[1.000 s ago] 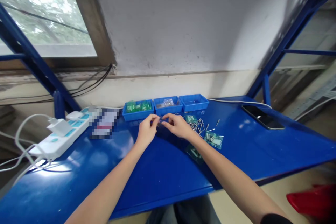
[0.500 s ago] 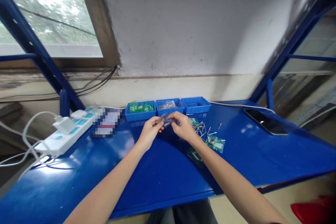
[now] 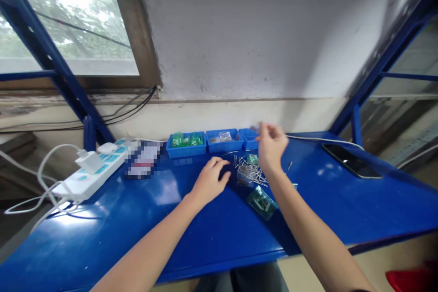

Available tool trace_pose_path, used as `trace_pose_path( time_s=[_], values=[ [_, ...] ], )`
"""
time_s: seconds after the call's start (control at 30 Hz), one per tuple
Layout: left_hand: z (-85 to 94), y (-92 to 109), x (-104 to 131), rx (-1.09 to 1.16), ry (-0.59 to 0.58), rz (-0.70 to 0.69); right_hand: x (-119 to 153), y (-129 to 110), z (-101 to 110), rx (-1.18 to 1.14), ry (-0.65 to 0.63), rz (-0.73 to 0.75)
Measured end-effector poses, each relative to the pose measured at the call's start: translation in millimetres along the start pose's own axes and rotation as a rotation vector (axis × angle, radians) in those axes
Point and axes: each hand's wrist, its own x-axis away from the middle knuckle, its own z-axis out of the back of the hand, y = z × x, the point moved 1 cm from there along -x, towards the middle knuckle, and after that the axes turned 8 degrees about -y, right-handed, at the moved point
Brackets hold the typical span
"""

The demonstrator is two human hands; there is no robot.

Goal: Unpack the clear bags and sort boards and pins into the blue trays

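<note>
My left hand [image 3: 212, 179] is held over the blue table with thumb and fingers apart and nothing between them. Just right of it lies a pile of thin metal pins [image 3: 259, 177], with a small clear plastic bag [image 3: 247, 173] on its near left part. My right hand [image 3: 273, 143] is raised at the right blue bin [image 3: 247, 136], partly covering it. Its fingers pinch a small, blurred greyish thing [image 3: 255, 127] too smeared to name. A green-tinted bag [image 3: 262, 202] with pale strips inside lies nearer me, left of my right forearm.
The left blue bin [image 3: 186, 151] holds green packets, and the middle blue bin [image 3: 224, 147] holds clear packets. A white power strip [image 3: 84, 178] with cables and a blurred-out phone-like object [image 3: 143, 160] are at left. A black phone [image 3: 351, 160] lies at right.
My hands have parted. The right went up and right to the right bin; the left opened and moved slightly down. The clear bag, earlier between both hands, appears to lie on the pins.
</note>
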Motion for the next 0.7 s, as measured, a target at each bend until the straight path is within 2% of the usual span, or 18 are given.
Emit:
trace_pose_path(
  time_s=[0.07,0.1,0.13,0.17,0.2,0.23,0.3,0.37,0.4,0.43,0.53,0.6,0.63,0.7],
  values=[
    [-4.2,12,2,-0.057,-0.126,-0.059,-17,-20,12,-0.021,0.270,0.204],
    [-6.2,18,3,-0.082,-0.189,-0.089,-23,-29,14,0.009,0.343,0.296],
    [-7.9,23,4,-0.101,-0.251,-0.118,-28,-35,15,0.065,0.368,0.368],
    [-9.4,28,5,-0.114,-0.309,-0.143,-30,-39,12,0.144,0.338,0.418],
    [-10.3,31,6,-0.122,-0.361,-0.163,-31,-39,8,0.239,0.257,0.446],
    [-10.5,32,7,-0.127,-0.403,-0.176,-31,-37,2,0.348,0.121,0.460],
    [-8.7,32,9,-0.132,-0.443,-0.173,-26,-23,-6,0.567,-0.255,0.462],
    [-4.8,28,10,-0.131,-0.443,-0.143,-19,-2,-1,0.714,-0.602,0.450],
    [-2.9,25,10,-0.126,-0.434,-0.124,-16,9,10,0.742,-0.692,0.437],
    [-1.5,22,10,-0.119,-0.420,-0.106,-14,21,25,0.759,-0.714,0.414],
    [-3.5,11,-2,-0.108,-0.350,-0.052,-14,56,86,0.854,-0.639,0.311],
    [-11.1,4,-17,-0.121,-0.306,-0.004,-15,76,118,0.922,-0.714,0.233],
    [-16.4,1,-26,-0.131,-0.299,0.022,-15,83,127,0.931,-0.780,0.206],
    [-27.8,-4,-43,-0.155,-0.315,0.050,-14,93,131,0.921,-0.878,0.169]
  ],
)
